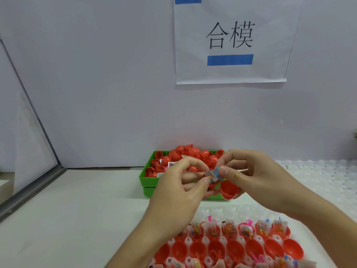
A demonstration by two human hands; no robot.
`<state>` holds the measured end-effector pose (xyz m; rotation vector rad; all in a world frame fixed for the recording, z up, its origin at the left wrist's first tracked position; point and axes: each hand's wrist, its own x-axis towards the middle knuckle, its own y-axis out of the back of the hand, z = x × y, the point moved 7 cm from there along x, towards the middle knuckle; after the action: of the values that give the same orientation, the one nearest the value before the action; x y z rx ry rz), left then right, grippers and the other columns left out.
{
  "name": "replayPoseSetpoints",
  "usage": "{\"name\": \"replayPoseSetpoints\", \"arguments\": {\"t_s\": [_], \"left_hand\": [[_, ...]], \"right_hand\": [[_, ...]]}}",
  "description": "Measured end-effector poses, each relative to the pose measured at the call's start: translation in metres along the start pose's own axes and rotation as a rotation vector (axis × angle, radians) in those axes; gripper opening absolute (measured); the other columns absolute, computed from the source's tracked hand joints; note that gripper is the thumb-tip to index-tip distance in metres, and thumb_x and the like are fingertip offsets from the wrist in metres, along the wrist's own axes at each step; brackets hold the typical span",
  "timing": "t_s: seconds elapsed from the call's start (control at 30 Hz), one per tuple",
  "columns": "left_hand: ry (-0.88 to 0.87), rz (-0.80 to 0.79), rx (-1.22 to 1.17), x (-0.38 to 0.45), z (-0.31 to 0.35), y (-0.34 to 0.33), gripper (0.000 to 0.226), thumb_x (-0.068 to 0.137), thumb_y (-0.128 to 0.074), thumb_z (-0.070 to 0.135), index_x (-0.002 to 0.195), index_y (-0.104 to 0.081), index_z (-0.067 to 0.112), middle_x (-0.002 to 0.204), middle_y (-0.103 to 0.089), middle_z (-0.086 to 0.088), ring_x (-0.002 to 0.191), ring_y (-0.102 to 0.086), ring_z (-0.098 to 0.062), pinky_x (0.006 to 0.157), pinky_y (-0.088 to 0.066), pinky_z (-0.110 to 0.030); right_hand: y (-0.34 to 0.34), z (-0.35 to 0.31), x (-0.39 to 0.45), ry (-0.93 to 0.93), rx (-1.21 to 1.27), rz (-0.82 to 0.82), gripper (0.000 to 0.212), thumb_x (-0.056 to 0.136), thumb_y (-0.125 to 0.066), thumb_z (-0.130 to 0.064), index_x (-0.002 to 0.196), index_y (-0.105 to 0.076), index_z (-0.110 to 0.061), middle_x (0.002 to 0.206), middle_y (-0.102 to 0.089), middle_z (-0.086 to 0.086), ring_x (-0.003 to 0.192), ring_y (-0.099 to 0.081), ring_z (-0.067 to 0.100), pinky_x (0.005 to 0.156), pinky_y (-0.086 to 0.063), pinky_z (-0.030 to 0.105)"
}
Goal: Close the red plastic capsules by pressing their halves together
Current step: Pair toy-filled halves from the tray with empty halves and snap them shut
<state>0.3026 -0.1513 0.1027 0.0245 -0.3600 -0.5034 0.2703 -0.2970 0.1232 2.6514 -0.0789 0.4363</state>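
both hands raised above the white surface (pixel 77 209), in front of the green bin (pixel 148 182). left hand (pixel 179 190) curled, thumb and forefinger pinching a small clear packet (pixel 209 176) with coloured bits and a blue piece at its right end. right hand (pixel 249 175) curled too, thumb pressed on the blue end of the same packet, so both hands meet on it. open red capsule half (pixel 229 190) tucked under the right hand just below the packet, hollow side facing left and up, seemingly held by the lower fingers of that hand, though those fingers mostly hidden behind it. more red showing beneath the packet between the two hands, too covered to tell whether a second half or part of the same one.

green bin heaped with loose red capsule halves (pixel 185 153), its right front corner blocked by the hands. nearer the camera, a white tray (pixel 218 211) with rows of red capsule halves (pixel 251 246), the back row loaded with small packets and pink or blue trinkets; left end covered by the left forearm, bottom rows cut off by the frame edge. paper sign (pixel 229 41) with two characters and blue bars taped to the wall (pixel 96 74) behind. bumpy white sheet (pixel 318 175) at far right, detail blurred.
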Motion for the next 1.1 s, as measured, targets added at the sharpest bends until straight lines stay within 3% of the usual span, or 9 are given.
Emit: {"name": "replayPoseSetpoints", "arguments": {"t_s": [0.17,0.33,0.43,0.63,0.8,0.87,1.0,1.1], "left_hand": [[0.01,0.017,0.035,0.001,-0.002,0.001,0.014,0.094,-0.062,0.0,0.096,-0.067,0.013,0.089,-0.077,-0.001,0.082,-0.076,-0.017,0.074,-0.061,-0.028],[0.0,0.04,0.047,0.001,-0.002,0.003,0.012,0.092,-0.066,0.003,0.093,-0.07,0.014,0.09,-0.077,0.001,0.081,-0.076,-0.018,0.075,-0.062,-0.032],[-0.009,0.06,0.062,0.001,0.0,0.005,0.012,0.092,-0.066,0.003,0.091,-0.071,0.014,0.09,-0.077,0.002,0.08,-0.076,-0.017,0.073,-0.062,-0.031],[-0.061,0.074,0.09,0.0,0.007,0.006,0.01,0.092,-0.067,0.007,0.093,-0.069,0.017,0.093,-0.074,0.002,0.08,-0.076,-0.017,0.073,-0.062,-0.029],[-0.024,0.077,-0.047,0.001,0.005,0.006,0.016,0.089,-0.07,0.009,0.103,-0.067,0.017,0.094,-0.075,0.0,0.082,-0.076,-0.02,0.073,-0.061,-0.026],[-0.019,0.084,-0.115,0.002,0.004,0.007,0.015,0.089,-0.068,0.006,0.103,-0.069,0.013,0.095,-0.076,-0.003,0.085,-0.076,-0.02,0.074,-0.06,-0.026],[-0.007,0.112,-0.244,0.004,0.002,0.009,0.012,0.088,-0.067,0.005,0.093,-0.075,0.012,0.094,-0.077,-0.003,0.085,-0.076,-0.021,0.072,-0.059,-0.021],[0.005,0.152,-0.302,0.004,0.0,0.013,0.011,0.087,-0.067,0.006,0.089,-0.076,0.012,0.093,-0.077,-0.004,0.088,-0.075,-0.021,0.074,-0.058,-0.02]], "right_hand": [[-0.002,-0.002,0.0,0.007,-0.054,0.011,0.011,0.091,-0.065,-0.029,0.082,-0.069,-0.031,0.08,-0.074,0.001,0.071,-0.071,0.031,0.063,-0.058,0.045],[-0.003,-0.004,0.0,0.0,-0.043,0.016,0.012,0.092,-0.064,-0.03,0.082,-0.069,-0.032,0.08,-0.074,0.001,0.072,-0.071,0.032,0.063,-0.058,0.049],[-0.004,-0.004,0.0,0.008,-0.036,0.029,0.011,0.092,-0.064,-0.03,0.082,-0.069,-0.032,0.08,-0.074,0.002,0.07,-0.071,0.032,0.061,-0.058,0.046],[-0.004,-0.004,-0.001,-0.013,0.034,0.049,0.013,0.092,-0.062,-0.028,0.08,-0.069,-0.03,0.081,-0.075,0.006,0.067,-0.073,0.025,0.052,-0.055,0.024],[-0.003,-0.005,0.0,-0.024,0.058,0.05,0.015,0.095,-0.059,-0.028,0.086,-0.069,-0.033,0.085,-0.075,0.007,0.073,-0.073,0.026,0.054,-0.057,0.028],[-0.004,-0.006,-0.001,-0.033,0.093,0.048,0.013,0.092,-0.057,-0.036,0.091,-0.069,-0.031,0.085,-0.076,0.007,0.073,-0.073,0.025,0.057,-0.059,0.031],[-0.004,-0.006,-0.002,-0.068,0.213,0.023,0.044,0.076,-0.051,-0.058,0.101,-0.069,-0.026,0.087,-0.076,0.005,0.077,-0.075,0.023,0.059,-0.057,0.027],[-0.008,-0.004,-0.005,-0.119,0.339,-0.087,0.043,0.073,-0.065,-0.053,0.107,-0.071,-0.025,0.095,-0.076,0.011,0.082,-0.075,0.029,0.063,-0.058,0.026]]}}
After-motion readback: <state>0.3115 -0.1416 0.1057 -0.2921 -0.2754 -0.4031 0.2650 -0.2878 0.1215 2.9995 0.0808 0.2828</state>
